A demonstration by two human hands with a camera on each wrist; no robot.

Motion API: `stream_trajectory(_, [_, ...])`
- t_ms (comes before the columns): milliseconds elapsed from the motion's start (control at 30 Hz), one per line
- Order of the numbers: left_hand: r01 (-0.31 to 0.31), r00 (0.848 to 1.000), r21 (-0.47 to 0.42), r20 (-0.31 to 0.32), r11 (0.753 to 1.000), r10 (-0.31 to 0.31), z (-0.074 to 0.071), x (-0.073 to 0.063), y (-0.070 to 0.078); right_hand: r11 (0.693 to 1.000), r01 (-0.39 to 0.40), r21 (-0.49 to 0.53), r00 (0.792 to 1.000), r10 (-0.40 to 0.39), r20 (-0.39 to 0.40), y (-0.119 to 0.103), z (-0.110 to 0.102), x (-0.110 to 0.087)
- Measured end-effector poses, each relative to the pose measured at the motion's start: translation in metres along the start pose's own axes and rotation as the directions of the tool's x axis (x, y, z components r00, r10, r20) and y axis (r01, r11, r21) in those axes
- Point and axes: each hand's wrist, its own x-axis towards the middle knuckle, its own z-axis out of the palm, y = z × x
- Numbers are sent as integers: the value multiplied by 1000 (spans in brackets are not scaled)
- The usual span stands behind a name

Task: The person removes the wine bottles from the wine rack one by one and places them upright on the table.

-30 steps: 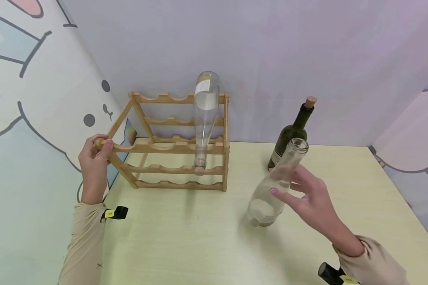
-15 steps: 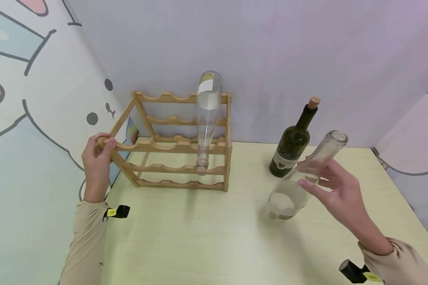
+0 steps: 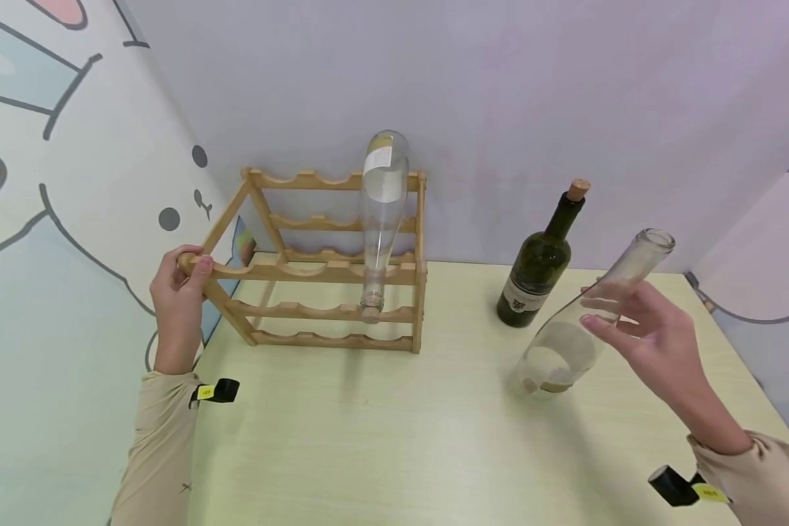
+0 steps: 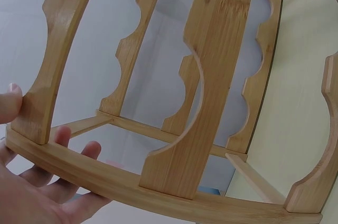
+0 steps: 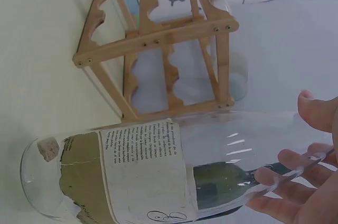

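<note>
My left hand (image 3: 176, 307) grips the front left top corner of a wooden wine rack (image 3: 322, 273). In the left wrist view the thumb (image 4: 9, 105) lies on one side of the corner and the fingers on the other. My right hand (image 3: 664, 347) holds a clear glass bottle (image 3: 559, 347) by its upper part, tilted with the open mouth to the upper right. A cork piece (image 5: 48, 149) lies inside near its base. Whether the base touches the table cannot be told. Another clear bottle (image 3: 384, 191) lies across the rack's top right slot, its corked neck toward me.
A green wine bottle (image 3: 535, 270) with a cork stands upright on the pale table (image 3: 394, 438), just left of the held bottle. Behind the table is a plain wall (image 3: 500, 109); a wall with cartoon drawings (image 3: 92, 204) runs along the left.
My right hand has moved right with the clear bottle, which tilts more and no longer overlaps the green bottle. My left hand keeps its grip on the rack.
</note>
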Motion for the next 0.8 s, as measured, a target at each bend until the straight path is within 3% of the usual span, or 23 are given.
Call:
stream_trajectory(633, [13, 1000, -51, 3, 999, -12, 0, 0, 0, 997, -50, -63, 997, 47, -53, 30, -19, 24])
stream_trajectory(800, [6, 1000, -66, 7, 998, -6, -1, 1, 0, 997, -66, -29, 996, 64, -65, 40, -24, 32])
